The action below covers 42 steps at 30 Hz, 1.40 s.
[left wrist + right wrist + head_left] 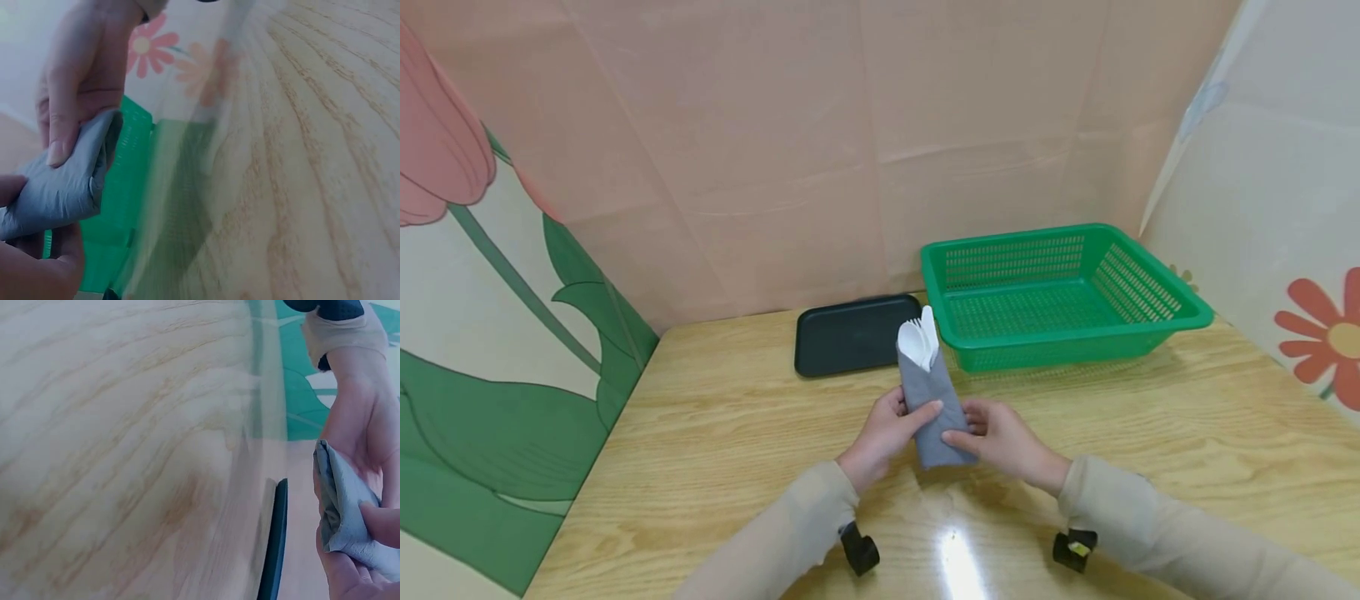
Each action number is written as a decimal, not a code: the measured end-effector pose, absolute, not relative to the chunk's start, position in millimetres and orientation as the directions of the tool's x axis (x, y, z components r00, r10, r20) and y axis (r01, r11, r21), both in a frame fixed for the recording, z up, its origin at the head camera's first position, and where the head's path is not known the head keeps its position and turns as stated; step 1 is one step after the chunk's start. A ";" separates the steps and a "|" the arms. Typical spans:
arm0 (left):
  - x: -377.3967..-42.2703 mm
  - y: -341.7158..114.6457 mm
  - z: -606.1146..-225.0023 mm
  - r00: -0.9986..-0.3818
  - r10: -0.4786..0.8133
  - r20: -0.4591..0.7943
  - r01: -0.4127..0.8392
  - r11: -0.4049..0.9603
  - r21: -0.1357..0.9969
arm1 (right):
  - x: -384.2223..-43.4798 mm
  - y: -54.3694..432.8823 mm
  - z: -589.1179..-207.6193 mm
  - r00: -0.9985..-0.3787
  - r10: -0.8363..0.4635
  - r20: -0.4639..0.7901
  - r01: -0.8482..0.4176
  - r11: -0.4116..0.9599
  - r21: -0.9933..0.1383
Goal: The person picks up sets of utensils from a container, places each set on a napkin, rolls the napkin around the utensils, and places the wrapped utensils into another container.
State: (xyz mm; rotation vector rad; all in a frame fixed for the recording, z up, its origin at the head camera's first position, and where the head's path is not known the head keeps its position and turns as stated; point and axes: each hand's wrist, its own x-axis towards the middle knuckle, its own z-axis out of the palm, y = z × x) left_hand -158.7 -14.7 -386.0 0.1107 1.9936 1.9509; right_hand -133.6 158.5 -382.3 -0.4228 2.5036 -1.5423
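A folded grey napkin [931, 408] is held up over the table by both hands. Out of its upper end stick a white spoon [913, 342], a white fork [917, 323] and a white knife [929, 327]. My left hand [891, 429] grips the napkin's left side, thumb across the front. On its lower right edge, my right hand [1003, 440] pinches the cloth between thumb and fingers. The napkin's folded layers [94, 178] show at its lower end in the left wrist view; the right wrist view shows that end of the napkin [340, 500] too.
Behind the napkin lies a black tray [853, 335] near the back wall. To its right stands a green slotted basket [1060, 346], its front wall close beyond the right hand. The wooden table [722, 442] meets printed sheets at the left, back and right.
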 end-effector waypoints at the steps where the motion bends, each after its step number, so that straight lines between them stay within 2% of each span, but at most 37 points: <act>1: -159.0 -14.8 -385.7 -0.935 0.301 -0.187 -0.182 0.046 0.982 | -133.8 158.8 -381.3 -0.946 -0.323 -0.007 -0.137 0.421 -0.897; 5: -159.3 -17.4 -385.8 -0.919 0.345 -0.189 -0.190 0.031 0.981 | -133.6 159.2 -376.7 -0.949 -0.310 -0.053 -0.079 0.397 -0.914; 11: -154.8 -24.4 -389.5 -0.873 0.443 -0.206 -0.176 0.108 0.978 | -135.2 161.6 -371.3 -0.946 -0.321 -0.046 -0.063 0.321 -0.945; 16: -151.5 -24.5 -389.6 -0.886 0.425 -0.187 -0.149 0.122 0.981 | -137.2 165.3 -369.9 -0.941 -0.327 -0.084 0.000 0.250 -0.968; 26: -151.9 -26.1 -382.6 -0.895 0.405 -0.186 -0.146 0.127 0.981 | -140.7 172.2 -370.8 -0.914 -0.350 -0.203 0.130 0.220 -0.967; 42: -153.7 -28.3 -379.1 -0.875 0.453 -0.171 -0.144 0.093 0.985 | -140.5 172.1 -367.4 -0.917 -0.363 -0.164 0.087 0.221 -0.972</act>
